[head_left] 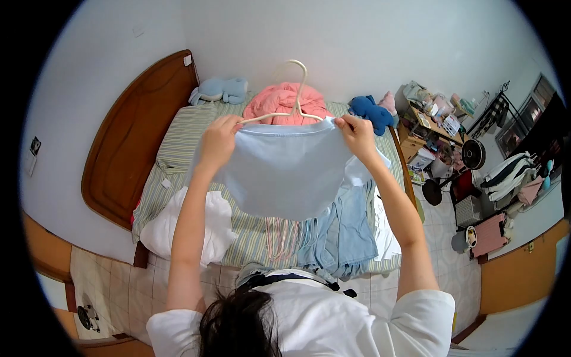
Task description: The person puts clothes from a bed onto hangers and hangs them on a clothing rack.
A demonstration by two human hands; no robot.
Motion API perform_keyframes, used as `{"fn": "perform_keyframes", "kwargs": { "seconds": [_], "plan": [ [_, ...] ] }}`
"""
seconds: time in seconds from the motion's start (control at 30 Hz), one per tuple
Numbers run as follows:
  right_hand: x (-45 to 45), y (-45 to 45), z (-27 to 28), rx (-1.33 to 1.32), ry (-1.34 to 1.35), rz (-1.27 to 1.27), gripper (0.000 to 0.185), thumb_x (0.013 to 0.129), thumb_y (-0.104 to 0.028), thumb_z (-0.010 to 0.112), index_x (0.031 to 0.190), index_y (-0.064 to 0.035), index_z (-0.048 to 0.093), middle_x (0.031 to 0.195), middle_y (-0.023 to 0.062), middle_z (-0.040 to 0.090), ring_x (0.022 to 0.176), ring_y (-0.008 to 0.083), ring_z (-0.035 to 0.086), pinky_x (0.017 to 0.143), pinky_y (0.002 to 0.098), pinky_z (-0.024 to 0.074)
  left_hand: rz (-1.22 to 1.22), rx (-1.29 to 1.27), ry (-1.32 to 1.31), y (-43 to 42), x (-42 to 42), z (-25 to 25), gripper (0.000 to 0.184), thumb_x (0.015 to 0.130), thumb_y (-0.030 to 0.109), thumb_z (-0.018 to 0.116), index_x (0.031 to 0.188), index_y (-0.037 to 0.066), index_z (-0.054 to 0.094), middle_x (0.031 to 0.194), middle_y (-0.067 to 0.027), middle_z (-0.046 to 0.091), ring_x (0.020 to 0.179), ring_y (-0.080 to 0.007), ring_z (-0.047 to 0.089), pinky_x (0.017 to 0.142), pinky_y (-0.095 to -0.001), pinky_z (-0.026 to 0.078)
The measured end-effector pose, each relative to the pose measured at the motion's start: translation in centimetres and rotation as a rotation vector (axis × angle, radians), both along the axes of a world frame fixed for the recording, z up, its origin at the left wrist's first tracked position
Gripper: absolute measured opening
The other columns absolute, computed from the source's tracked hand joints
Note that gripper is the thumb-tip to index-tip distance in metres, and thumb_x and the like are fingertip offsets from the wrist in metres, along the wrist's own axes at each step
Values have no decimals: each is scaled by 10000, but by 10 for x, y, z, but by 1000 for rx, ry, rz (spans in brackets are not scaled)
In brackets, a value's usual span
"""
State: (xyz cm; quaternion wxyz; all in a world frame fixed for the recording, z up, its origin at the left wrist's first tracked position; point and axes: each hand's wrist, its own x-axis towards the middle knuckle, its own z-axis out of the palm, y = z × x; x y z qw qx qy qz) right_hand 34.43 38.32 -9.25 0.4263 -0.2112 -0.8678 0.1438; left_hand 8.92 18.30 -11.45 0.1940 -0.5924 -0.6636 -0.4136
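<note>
A light blue shirt (pixel 285 172) hangs spread out in front of me, above the bed. Inside its neckline sits a cream-coloured clothes hanger (pixel 295 110), its hook pointing up. My left hand (pixel 219 141) is closed on the shirt's left shoulder, close to the hanger's arm. On the other side, my right hand (pixel 358 135) pinches the right shoulder near the collar. The lower part of the shirt hangs loose over the bed.
On the striped bed (pixel 244 229) lie a white garment (pixel 217 229), several loose hangers (pixel 281 238), denim clothes (pixel 351 229), a pink quilt (pixel 279 101) and plush toys (pixel 372 113). A wooden headboard (pixel 140 137) stands left; a cluttered desk (pixel 437 122) and fan (pixel 473 154) stand right.
</note>
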Motion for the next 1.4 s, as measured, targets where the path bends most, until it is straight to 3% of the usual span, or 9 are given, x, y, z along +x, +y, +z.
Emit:
{"fn": "perform_keyframes", "kwargs": {
  "seconds": [0.13, 0.27, 0.47, 0.67, 0.97, 1.13, 1.23, 1.4],
  "plan": [
    [14, 8, 7, 62, -34, -77, 244, 838, -195, 579, 681, -12, 543, 561, 191, 468, 479, 338, 405, 457, 375, 342, 104, 38, -11, -7, -7, 9, 96, 850, 133, 493, 877, 55, 543, 820, -94, 565, 780, -304, 541, 644, -391, 412],
    [13, 16, -3, -75, -128, 124, 170, 832, -182, 580, 792, -19, 553, 624, 178, 508, 553, 297, 518, 513, 370, 386, 134, 70, 87, -8, -8, 10, 82, 852, 133, 486, 847, 63, 529, 802, -74, 560, 791, -276, 536, 671, -374, 395],
    [-6, -22, -17, -128, -165, 166, 171, 802, -171, 623, 871, -24, 569, 630, 160, 516, 548, 265, 504, 515, 341, 380, 78, -128, 10, -18, -8, 6, 139, 878, 172, 454, 882, 61, 539, 827, -105, 566, 806, -301, 526, 711, -378, 379],
    [-37, -35, -49, -227, -155, 176, 174, 771, -188, 663, 839, -34, 618, 576, 130, 506, 495, 236, 477, 487, 324, 367, 84, -121, 71, -33, -10, -21, 151, 878, 205, 472, 877, 81, 558, 757, -80, 515, 798, -274, 511, 712, -374, 374],
    [-69, -62, -117, -306, -291, 356, 216, 754, -229, 675, 797, -24, 622, 581, 115, 520, 512, 237, 491, 486, 341, 375, 321, -122, 18, -92, -17, -91, 81, 799, 175, 582, 815, 98, 602, 731, -42, 497, 765, -228, 505, 695, -352, 361],
    [-78, -73, -150, -302, -279, 429, 246, 748, -261, 677, 772, -24, 616, 615, 130, 530, 524, 263, 512, 485, 359, 383, 442, -104, 66, -130, -13, -96, 71, 768, 160, 612, 815, 109, 623, 729, -29, 498, 747, -220, 495, 698, -343, 350],
    [-88, -91, -162, -272, -174, 512, 215, 771, -209, 649, 784, -8, 575, 658, 139, 529, 606, 295, 533, 551, 374, 420, 503, -143, 80, -148, -8, -92, 67, 758, 158, 618, 800, 105, 623, 720, -29, 491, 735, -217, 488, 688, -339, 344],
    [-109, -123, -190, -403, -219, 546, 167, 808, -171, 603, 832, -14, 553, 668, 153, 532, 638, 317, 544, 571, 377, 426, 584, -275, 133, -173, -6, -83, 70, 748, 153, 618, 797, 104, 627, 710, -29, 482, 717, -213, 478, 670, -338, 334]
  ]
}}
